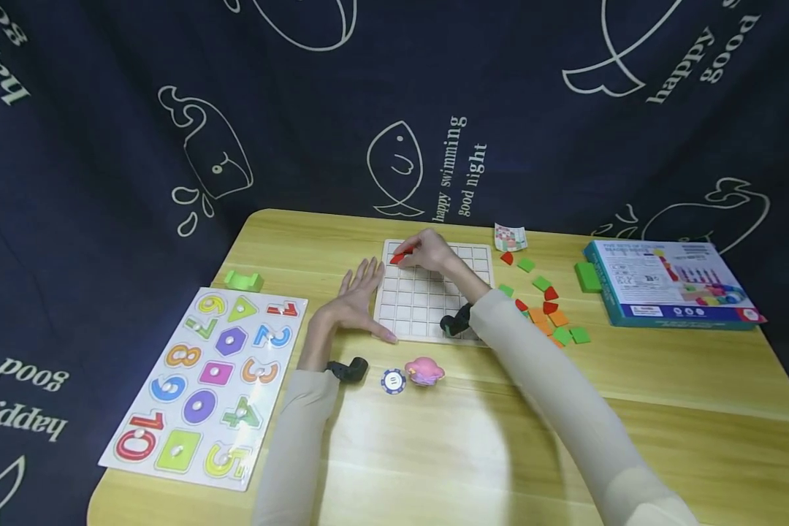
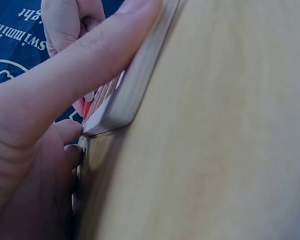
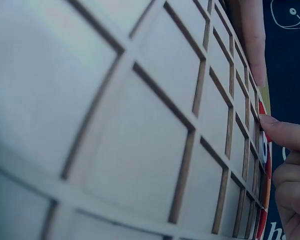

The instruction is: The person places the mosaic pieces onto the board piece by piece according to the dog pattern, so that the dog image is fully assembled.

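A white grid board [image 1: 410, 307] with square recesses lies at the middle of the table. My right hand [image 1: 429, 250] reaches over its far left corner and pinches a small red piece [image 1: 397, 258] there; the thumb [image 3: 277, 131] is against the red piece [image 3: 262, 108] in the right wrist view. My left hand [image 1: 356, 303] is spread along the board's left side. Its thumb [image 2: 90, 65] lies along the board's edge [image 2: 122, 107] in the left wrist view. Part of the far row is hidden behind the right hand; more red and orange shows along it in the right wrist view.
Loose red, green and orange pieces [image 1: 557, 318] lie right of the board, with a green block [image 1: 588, 277] and a toy box [image 1: 677, 285] beyond. A number puzzle [image 1: 204, 387] and green holder [image 1: 243, 281] are left. In front sit a chip [image 1: 393, 380] and a pink toy [image 1: 424, 370].
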Demonstrator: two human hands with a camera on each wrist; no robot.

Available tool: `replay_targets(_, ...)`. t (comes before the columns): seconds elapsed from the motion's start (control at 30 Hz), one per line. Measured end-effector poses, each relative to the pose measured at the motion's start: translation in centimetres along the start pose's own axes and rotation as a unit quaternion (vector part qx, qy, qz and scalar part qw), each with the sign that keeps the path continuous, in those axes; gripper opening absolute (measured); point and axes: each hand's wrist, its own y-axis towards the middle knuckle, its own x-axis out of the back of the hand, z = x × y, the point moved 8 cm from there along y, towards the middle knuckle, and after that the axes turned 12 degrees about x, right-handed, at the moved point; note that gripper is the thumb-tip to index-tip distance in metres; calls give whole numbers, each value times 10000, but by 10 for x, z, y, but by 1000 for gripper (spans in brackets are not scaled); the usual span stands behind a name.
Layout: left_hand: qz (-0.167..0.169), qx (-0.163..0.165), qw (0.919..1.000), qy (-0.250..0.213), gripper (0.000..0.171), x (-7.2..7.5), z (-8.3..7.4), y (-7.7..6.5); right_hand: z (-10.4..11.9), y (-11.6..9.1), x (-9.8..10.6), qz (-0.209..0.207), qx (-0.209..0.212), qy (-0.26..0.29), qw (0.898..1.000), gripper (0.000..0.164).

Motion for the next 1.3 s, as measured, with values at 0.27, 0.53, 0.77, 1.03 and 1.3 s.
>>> replay_targets(0.27,-12,-30,10000,-16,151,1,-1,0,-4,3,-3,-140,-151,165,9997,28)
replay_targets(0.53,-34,-73,10000,-42,149,2,-2,-1,-2,2,-5,-130,-349,255,9990,28)
replay_targets(0.77,-28,-85,9999,-116,150,1,-1,0,-2,-13,23,-598,-234,213,9977,28)
replay_targets(1.03,-152,-136,9998,-24,151,3,-3,-2,-30,-90,92,-1020,-282,10,9944,30)
replay_targets(1.3,-117,-170,9997,-125,151,1,-2,-2,-100,-180,149,-1655,-1522,-429,9734,42)
